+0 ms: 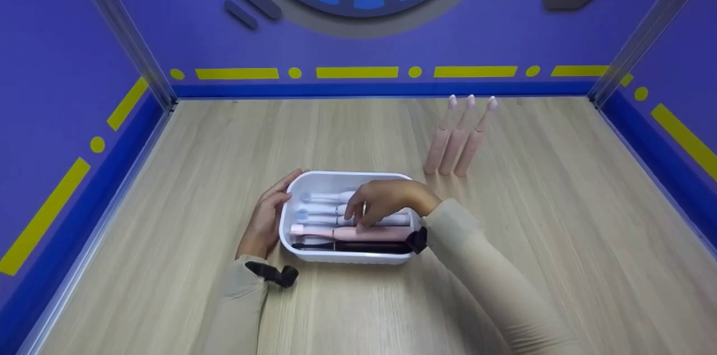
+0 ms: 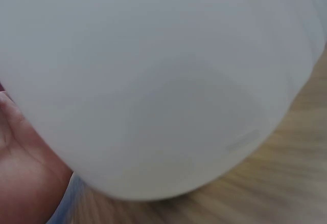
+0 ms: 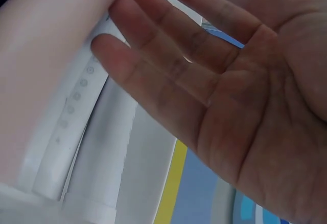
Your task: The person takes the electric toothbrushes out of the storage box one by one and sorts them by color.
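Observation:
A white box (image 1: 346, 258) stands on the table with electric toothbrushes lying side by side in it. White toothbrushes (image 1: 322, 220) lie toward the back, a pink toothbrush (image 1: 386, 233) in front of them, and a black toothbrush (image 1: 369, 247) along the near wall. My left hand (image 1: 265, 220) rests against the box's left end, thumb at the rim and fingers reaching along the back corner. Over the toothbrushes, my right hand (image 1: 386, 200) hangs with loosely bent fingers; in the right wrist view its fingers (image 3: 153, 83) hold nothing, and the thumb overlaps the pink toothbrush in the head view.
Three more pink toothbrushes (image 1: 452, 145) stand upright on the wooden table (image 1: 532, 220), behind and right of the box. Purple-blue panels (image 1: 358, 52) with yellow marks border the table at the back and on both sides.

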`<state>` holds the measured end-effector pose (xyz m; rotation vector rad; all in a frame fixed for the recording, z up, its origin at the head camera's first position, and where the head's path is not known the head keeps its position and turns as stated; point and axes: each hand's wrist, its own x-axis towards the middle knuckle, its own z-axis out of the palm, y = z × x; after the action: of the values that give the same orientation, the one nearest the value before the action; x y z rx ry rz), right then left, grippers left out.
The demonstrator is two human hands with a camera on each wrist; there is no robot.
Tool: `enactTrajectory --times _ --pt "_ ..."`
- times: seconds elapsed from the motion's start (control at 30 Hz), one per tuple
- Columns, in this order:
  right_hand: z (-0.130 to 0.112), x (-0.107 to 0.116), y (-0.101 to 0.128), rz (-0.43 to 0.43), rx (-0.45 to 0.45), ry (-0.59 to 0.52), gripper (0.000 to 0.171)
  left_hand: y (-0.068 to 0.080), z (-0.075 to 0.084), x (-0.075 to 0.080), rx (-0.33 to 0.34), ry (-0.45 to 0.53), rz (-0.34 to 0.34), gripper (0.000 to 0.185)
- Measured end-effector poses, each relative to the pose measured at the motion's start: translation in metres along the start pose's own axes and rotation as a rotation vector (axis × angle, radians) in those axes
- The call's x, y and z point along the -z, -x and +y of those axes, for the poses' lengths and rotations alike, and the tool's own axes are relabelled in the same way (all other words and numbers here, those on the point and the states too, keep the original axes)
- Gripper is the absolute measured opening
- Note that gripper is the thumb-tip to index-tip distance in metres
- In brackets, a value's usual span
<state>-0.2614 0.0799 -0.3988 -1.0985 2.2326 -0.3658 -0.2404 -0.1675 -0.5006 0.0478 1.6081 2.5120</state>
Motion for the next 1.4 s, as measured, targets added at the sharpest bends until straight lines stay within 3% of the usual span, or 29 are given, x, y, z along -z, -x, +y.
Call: enactTrajectory --times 0.63,1.1,1.4 --pt "-0.0070 -0.0034 -0.0056 -0.088 -0.074 -0.035 0.032 0.0003 -0.0004 0.0005 -0.017 0.007 -0.017 0.055" --pt "-0.0079 -0.0057 -0.0067 -0.094 -0.089 0.003 0.035 -0.0003 0.0001 0.0001 -0.025 0.024 -0.021 0.056" --pt "-0.0083 -0.0062 -0.0041 -0.077 -0.074 -0.003 0.025 -0.0002 -0.0004 0.0001 -0.029 0.031 -0.038 0.056"
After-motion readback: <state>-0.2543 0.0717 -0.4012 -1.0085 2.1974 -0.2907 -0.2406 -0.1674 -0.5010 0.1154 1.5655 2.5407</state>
